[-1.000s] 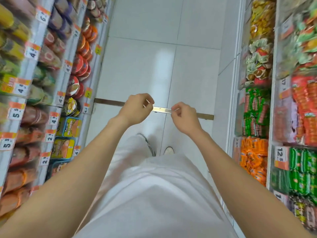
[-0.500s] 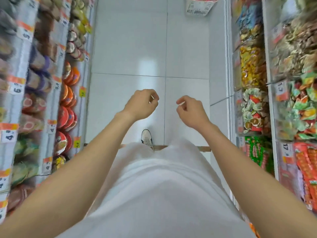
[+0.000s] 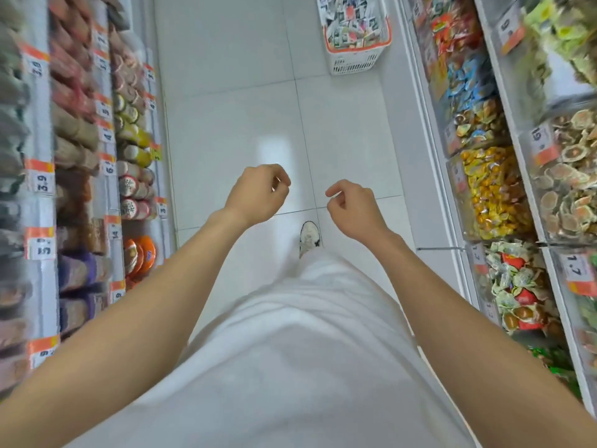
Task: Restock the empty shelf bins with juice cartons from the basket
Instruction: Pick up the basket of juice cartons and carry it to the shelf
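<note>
A white basket (image 3: 353, 61) with an orange rim stands on the floor far ahead, against the right-hand shelving, filled with several small cartons (image 3: 350, 25). My left hand (image 3: 256, 194) and my right hand (image 3: 353, 205) are held out in front of me over the aisle floor, a short gap between them. Both have the fingers curled in and hold nothing. The basket is well beyond both hands. No empty shelf bin shows clearly.
I stand in a narrow aisle of white floor tiles (image 3: 232, 130). Shelves of cup noodles and packets (image 3: 135, 189) line the left. Clear bins of wrapped sweets (image 3: 491, 192) line the right. One shoe (image 3: 309, 237) shows below my hands.
I have moved forward along the aisle: the metal floor strip has passed out of sight and the basket has come fully into view ahead. My hands have drifted slightly apart.
</note>
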{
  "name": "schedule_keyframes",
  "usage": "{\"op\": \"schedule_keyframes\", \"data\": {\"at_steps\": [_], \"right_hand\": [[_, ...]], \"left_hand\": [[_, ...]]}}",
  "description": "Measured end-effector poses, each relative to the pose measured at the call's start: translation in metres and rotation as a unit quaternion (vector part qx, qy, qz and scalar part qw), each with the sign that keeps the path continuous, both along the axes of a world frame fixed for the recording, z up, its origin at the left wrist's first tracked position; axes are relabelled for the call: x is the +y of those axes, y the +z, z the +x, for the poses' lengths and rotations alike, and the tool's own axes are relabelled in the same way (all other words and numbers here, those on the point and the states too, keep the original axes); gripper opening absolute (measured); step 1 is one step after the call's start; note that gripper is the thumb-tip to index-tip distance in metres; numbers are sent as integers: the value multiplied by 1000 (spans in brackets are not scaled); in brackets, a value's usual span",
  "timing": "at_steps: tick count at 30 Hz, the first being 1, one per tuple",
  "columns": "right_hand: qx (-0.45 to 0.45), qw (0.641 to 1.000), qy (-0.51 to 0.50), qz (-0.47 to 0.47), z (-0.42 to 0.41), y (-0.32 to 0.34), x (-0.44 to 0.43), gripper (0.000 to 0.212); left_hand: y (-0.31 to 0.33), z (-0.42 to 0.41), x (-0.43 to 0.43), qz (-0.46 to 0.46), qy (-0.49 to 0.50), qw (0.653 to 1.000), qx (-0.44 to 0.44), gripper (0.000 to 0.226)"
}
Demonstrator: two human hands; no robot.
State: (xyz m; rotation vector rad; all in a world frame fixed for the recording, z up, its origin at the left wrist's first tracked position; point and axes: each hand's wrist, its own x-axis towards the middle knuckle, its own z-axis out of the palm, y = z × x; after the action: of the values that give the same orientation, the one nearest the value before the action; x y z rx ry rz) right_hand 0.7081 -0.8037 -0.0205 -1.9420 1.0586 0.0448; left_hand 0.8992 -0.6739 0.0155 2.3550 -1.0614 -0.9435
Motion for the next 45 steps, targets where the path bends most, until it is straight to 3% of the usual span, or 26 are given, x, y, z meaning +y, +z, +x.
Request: {"op": "schedule_keyframes", "data": {"at_steps": [12,21,33,45], "right_hand": [[-25,999,27,1,306,12,-186,24],[2,999,-28,-21,522,13,-311,22],[-15,990,-141,-24,683,-5,-534,19],[1,980,-199,-26,781,0,-774,19]], "left_hand": [[-1,272,-171,-33,46,998,-16,25],[6,494,-307,-39,-10,999,-15,28],[4,679,-591,-24,-172,985,-23,25],[8,782,-870,4,-278,959,-49,22]]}}
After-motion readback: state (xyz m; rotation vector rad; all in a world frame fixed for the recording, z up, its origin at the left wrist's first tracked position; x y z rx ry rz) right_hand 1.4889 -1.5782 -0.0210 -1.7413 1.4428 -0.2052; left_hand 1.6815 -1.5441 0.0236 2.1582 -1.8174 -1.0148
